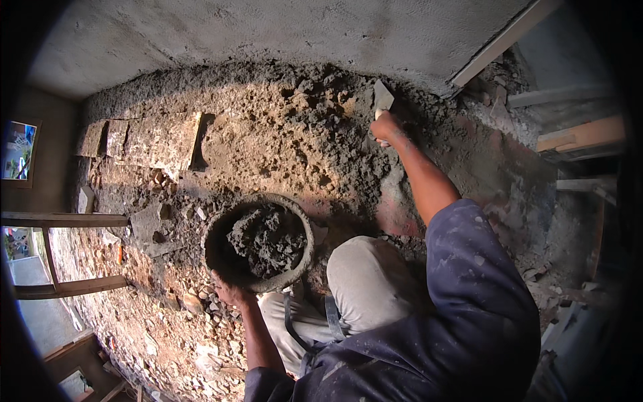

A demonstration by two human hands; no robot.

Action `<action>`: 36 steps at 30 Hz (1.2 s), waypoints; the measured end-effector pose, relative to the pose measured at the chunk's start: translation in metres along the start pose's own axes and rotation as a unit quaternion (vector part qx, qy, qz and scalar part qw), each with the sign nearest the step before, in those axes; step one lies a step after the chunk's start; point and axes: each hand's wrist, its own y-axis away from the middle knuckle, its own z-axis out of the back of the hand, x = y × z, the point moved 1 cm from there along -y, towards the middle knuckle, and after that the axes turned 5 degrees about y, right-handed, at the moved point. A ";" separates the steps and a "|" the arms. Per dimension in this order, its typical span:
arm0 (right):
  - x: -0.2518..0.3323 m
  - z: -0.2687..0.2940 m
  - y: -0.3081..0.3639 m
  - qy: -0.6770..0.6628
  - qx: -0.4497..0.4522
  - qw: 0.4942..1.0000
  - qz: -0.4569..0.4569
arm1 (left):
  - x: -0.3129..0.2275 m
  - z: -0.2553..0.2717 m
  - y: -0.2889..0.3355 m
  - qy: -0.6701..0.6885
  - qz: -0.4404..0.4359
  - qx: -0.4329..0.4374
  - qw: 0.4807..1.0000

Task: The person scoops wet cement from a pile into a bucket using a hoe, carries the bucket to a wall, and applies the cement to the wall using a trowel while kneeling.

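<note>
My right hand is closed round the handle of a trowel. The trowel's pale blade lies against the dark mortar near the foot of the grey wall. At the lower left, my left hand grips the near rim of a round black bucket, its fingers partly hidden by the rim. Inside the bucket is a heap of wet grey mortar. Loose crumbly mortar covers the ground between the bucket and the wall.
A plastered wall runs along the far side. Flat boards lie on the ground at left. Wooden frames stand at the left edge, timber pieces at the right. Stones and rubble cover the near left ground.
</note>
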 end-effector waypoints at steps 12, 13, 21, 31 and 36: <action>-0.009 0.006 -0.035 0.287 -0.019 0.958 -0.009 | -0.021 -0.011 -0.004 0.040 0.092 -0.009 0.995; 0.007 -0.010 -0.022 0.301 -0.002 0.953 -0.008 | -0.025 -0.008 0.000 0.071 0.093 -0.016 0.993; -0.007 0.045 0.036 0.183 -0.037 0.981 0.056 | -0.026 0.001 -0.004 0.131 0.121 -0.039 0.983; -0.007 -0.036 0.034 0.081 0.002 0.982 0.172 | -0.007 0.011 -0.007 -0.176 -0.046 -0.005 0.983; -0.038 0.000 0.018 -0.174 -0.001 0.983 0.064 | -0.038 -0.008 -0.003 0.103 0.121 -0.012 0.987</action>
